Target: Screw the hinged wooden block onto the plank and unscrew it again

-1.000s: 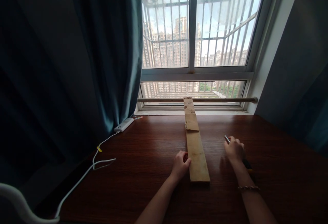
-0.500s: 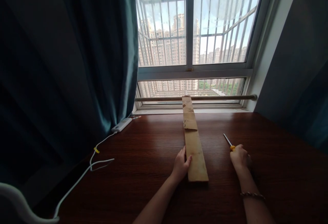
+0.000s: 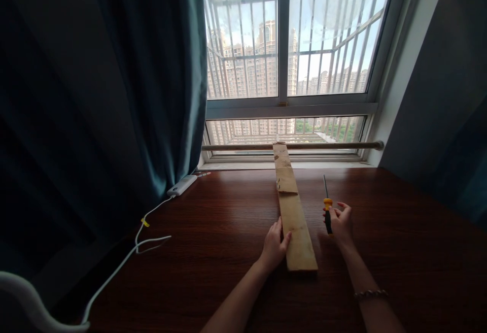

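Note:
A long wooden board [image 3: 298, 226] runs away from me, its far end by the rail under the window. My left hand [image 3: 274, 246] grips its left edge near the close end, thumb on top and fingers along the side. Over the board's far half lies a brown, torn-edged cardboard piece [image 3: 286, 178]. To the right, my right hand [image 3: 341, 224] pinches a screwdriver [image 3: 327, 216] by its yellow and black handle. Its metal shaft points up and away, apart from the board.
The dark red-brown wooden table [image 3: 213, 272] reaches to the window sill. A metal rail [image 3: 335, 145] crosses in front of the barred window. At left are a blue curtain [image 3: 171, 94], a white power strip [image 3: 182, 186] and its white cable [image 3: 114, 274].
My right hand has moved left, closer to the board, and the screwdriver has turned more upright, with more of its handle showing. The board's near end has shifted slightly right with my left hand.

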The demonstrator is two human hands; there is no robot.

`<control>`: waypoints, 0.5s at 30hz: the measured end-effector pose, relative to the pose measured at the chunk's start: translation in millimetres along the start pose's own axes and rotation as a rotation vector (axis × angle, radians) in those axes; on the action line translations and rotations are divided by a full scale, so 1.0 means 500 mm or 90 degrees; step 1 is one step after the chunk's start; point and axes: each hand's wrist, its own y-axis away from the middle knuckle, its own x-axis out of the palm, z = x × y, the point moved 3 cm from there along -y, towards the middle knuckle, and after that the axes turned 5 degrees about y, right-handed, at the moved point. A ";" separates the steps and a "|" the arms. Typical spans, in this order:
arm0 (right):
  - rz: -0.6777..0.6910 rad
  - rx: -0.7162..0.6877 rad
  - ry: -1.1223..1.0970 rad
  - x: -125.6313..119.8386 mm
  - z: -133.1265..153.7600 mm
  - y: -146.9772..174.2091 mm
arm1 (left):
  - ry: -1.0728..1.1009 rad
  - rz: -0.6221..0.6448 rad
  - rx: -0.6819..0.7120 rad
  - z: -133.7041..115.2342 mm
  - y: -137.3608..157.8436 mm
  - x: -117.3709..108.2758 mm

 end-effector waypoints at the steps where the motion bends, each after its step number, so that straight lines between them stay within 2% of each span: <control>1: 0.025 0.021 -0.068 0.006 0.001 0.004 | -0.003 0.002 -0.002 0.000 -0.001 0.003; 4: 0.094 0.070 -0.238 0.020 0.015 0.019 | -0.011 0.006 -0.010 0.001 -0.004 0.007; 8: 0.181 0.086 -0.393 0.030 0.045 0.035 | -0.009 0.008 -0.017 0.003 -0.003 0.006; 12: 0.236 0.114 -0.476 0.032 0.061 0.046 | -0.017 -0.021 -0.022 -0.003 0.002 0.002; 15: 0.260 0.130 -0.503 0.033 0.066 0.052 | -0.053 -0.088 0.009 -0.024 0.005 -0.011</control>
